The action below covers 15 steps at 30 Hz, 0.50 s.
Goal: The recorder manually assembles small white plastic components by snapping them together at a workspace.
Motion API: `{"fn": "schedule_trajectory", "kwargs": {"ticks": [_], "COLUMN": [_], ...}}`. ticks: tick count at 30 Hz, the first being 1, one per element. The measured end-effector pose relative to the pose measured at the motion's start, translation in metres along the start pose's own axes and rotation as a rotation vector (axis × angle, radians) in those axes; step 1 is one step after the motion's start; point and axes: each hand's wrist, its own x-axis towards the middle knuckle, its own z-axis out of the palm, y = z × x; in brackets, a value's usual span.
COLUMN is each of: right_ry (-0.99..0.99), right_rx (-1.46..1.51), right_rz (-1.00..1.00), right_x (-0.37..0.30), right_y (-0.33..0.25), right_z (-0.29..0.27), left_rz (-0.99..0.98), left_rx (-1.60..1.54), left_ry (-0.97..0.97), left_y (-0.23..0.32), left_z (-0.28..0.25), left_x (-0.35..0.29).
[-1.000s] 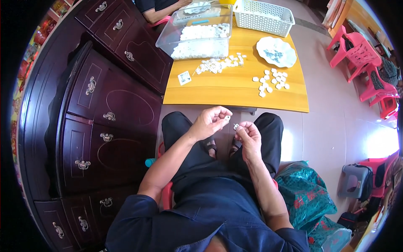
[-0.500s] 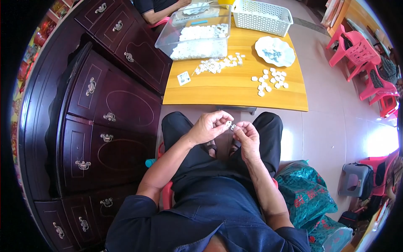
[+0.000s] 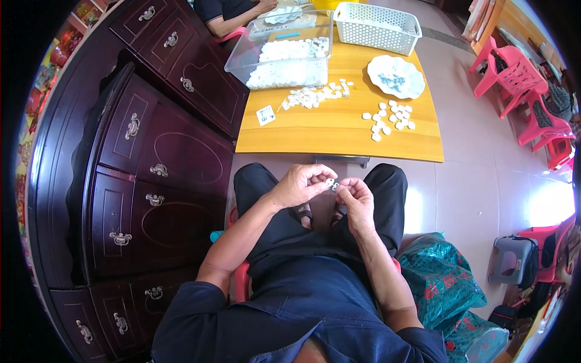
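Note:
Above my lap, between my knees, my left hand (image 3: 307, 183) pinches a small white plastic piece (image 3: 330, 181) between thumb and fingertips. Close beside it, my right hand (image 3: 356, 195) pinches a small pale metallic part (image 3: 334, 187). The two parts meet or nearly meet; I cannot tell whether they are joined. On the wooden table (image 3: 272, 142) ahead, a heap of small white pieces (image 3: 308, 98) lies at the middle left. A looser group of white pieces (image 3: 376, 129) lies at the right. Beyond it stands a white scalloped dish (image 3: 411, 88) with small grey-blue parts inside.
A clear plastic bin (image 3: 239, 66) full of white pieces and a white perforated basket (image 3: 378, 36) stand on the table. Dark wooden cabinets (image 3: 175, 145) line my left. A green patterned bag (image 3: 439, 272) sits by my right. Another person's arm (image 3: 233, 24) shows at the far end.
My hands stay nearly in place, with the two small parts shifted slightly between the fingertips. The view has tilted a little, so the table sits slightly lower.

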Motion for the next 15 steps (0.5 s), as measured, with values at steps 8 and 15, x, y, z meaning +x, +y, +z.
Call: {"fn": "schedule_trajectory", "kwargs": {"ticks": [8,15], "right_ry": [0.014,0.023], "right_rx": [-0.017,-0.021], "right_rz": [0.010,0.014], "right_x": [-0.0009,0.0001], "right_y": [-0.0019,-0.0010], "right_z": [0.0000,-0.0019], "left_rz": [-0.011,-0.004], "left_rx": [0.032,0.041], "left_ry": [-0.021,-0.055], "left_y": [0.0019,0.0025], "left_z": [-0.0001,0.0018], "left_x": [0.0029,0.0057]}}
